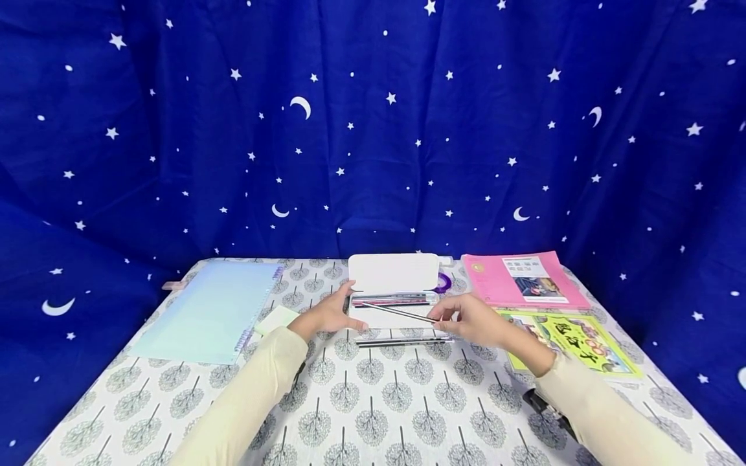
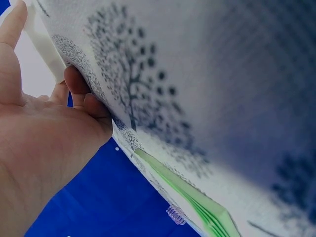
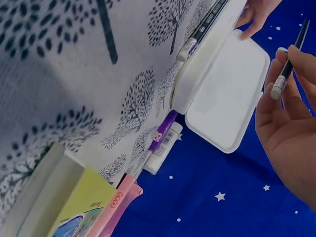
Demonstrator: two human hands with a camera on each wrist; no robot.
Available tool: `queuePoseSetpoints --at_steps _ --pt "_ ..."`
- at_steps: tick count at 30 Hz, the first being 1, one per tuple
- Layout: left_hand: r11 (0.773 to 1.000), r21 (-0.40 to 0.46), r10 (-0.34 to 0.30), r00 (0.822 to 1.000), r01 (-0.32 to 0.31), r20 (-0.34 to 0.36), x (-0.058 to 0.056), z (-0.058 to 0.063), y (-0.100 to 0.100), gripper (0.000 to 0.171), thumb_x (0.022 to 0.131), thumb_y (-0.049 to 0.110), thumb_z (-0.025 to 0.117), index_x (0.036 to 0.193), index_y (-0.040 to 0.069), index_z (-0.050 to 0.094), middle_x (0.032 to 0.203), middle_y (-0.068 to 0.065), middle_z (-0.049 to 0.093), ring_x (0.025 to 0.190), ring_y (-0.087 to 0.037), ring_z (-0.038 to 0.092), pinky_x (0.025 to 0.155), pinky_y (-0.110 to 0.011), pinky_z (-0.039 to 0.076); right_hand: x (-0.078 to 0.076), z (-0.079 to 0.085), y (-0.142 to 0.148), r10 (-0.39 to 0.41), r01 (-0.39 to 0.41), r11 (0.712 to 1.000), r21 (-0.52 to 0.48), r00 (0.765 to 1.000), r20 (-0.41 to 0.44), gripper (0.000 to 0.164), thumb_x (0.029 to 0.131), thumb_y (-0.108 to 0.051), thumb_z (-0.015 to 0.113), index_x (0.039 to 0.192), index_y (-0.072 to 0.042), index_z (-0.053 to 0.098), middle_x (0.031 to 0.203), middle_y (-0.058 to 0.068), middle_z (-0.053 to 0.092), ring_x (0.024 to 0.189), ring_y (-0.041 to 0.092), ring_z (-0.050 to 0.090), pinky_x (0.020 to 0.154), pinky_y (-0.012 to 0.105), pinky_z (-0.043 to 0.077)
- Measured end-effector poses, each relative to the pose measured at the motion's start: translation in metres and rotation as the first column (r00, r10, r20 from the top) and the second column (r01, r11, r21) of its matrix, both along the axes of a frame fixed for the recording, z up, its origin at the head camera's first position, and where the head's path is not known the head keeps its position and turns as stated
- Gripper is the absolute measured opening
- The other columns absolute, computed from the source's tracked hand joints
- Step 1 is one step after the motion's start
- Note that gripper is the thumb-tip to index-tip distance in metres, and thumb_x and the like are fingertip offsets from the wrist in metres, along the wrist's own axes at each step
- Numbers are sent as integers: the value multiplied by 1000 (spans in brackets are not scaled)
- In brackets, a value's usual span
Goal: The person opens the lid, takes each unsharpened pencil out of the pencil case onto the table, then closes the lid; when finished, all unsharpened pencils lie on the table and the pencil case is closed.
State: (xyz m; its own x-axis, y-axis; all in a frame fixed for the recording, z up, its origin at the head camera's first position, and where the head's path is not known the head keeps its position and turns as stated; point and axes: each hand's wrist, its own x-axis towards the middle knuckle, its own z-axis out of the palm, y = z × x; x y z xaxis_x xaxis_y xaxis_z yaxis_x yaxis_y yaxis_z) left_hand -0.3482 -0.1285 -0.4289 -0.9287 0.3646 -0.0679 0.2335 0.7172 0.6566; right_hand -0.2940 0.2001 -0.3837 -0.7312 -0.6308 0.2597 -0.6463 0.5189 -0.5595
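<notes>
A white pencil case [image 1: 379,318] lies with its lid [image 1: 393,272] raised at the back, and several pencils [image 1: 402,299] lie along its far side. My left hand [image 1: 331,313] holds the case's left end, thumb at the front edge and fingers near the lid's hinge. Between thumb and fingertips, my right hand [image 1: 466,317] pinches a dark pencil [image 3: 285,74] near its eraser end, slanted over the case in the head view. More dark pencils [image 1: 402,342] lie on the cloth just in front of the case.
A pale blue spiral notebook [image 1: 204,310] and green sticky notes [image 1: 276,320] lie left. Right are a pink book [image 1: 489,278] and a yellow-green book [image 1: 583,343]. Purple tape [image 1: 444,282] and a white glue-like tube [image 3: 164,150] sit behind the case. A starry blue curtain hangs behind.
</notes>
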Motion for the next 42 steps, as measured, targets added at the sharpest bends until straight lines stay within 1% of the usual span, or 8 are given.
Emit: queuePoseSetpoints --at_steps 6,11,14,17,20,26,34,42 --pt "1000 0 0 1000 0 2 -1 0 0 115 74 42 86 159 17 12 158 -11 34 144 -37 31 117 -57 24 6 -3 3 75 -77 996 33 996 50 13 86 -4 74 99 -7 74 91 2 73 78 9 63 68 26 55" --pt "1000 -14 3 1000 -3 1 -2 1 0 116 73 45 86 159 18 12 158 -11 34 143 -37 32 117 -56 24 9 -7 4 87 -95 993 71 991 104 12 87 -4 73 98 -8 76 92 4 74 80 8 63 73 28 55" --pt "1000 -12 3 1000 -3 3 -2 1 -1 117 73 46 86 159 18 12 158 -11 35 143 -37 32 117 -56 24 10 -9 3 95 -104 992 72 989 113 13 86 -1 73 97 -7 76 92 4 75 80 9 64 73 29 56" --pt "1000 -6 3 1000 -3 8 -2 1 -1 118 72 46 86 159 19 12 158 -11 34 143 -37 32 117 -56 24 10 -11 3 95 -105 991 86 989 113 14 85 0 73 96 -8 76 91 3 75 80 8 65 78 30 55" --pt "1000 -1 5 1000 -5 10 -2 0 -1 117 72 46 86 159 19 12 158 -11 35 143 -37 32 117 -57 25 10 -14 2 97 -110 989 97 986 134 15 84 1 72 97 -7 75 93 2 74 82 9 65 81 30 55" --pt "1000 6 0 1000 0 4 -2 -1 -1 117 72 46 86 159 17 13 158 -11 35 144 -35 32 118 -56 24 9 -19 1 107 -127 986 111 979 174 16 85 1 73 99 -8 74 92 -1 73 82 9 65 78 26 56" --pt "1000 -4 2 1000 -2 -4 -3 -1 0 117 73 45 86 159 18 13 158 -10 35 144 -34 31 118 -55 23 9 -19 -5 95 -119 983 141 982 165 16 85 2 71 98 -8 74 89 -1 72 80 9 64 75 25 57" --pt "1000 9 7 1000 -7 5 0 0 -1 117 72 46 86 159 19 12 158 -10 34 144 -36 31 117 -58 23 6 -24 -11 101 -123 982 147 984 146 13 86 1 71 92 -10 74 82 -3 70 73 8 63 70 24 57"
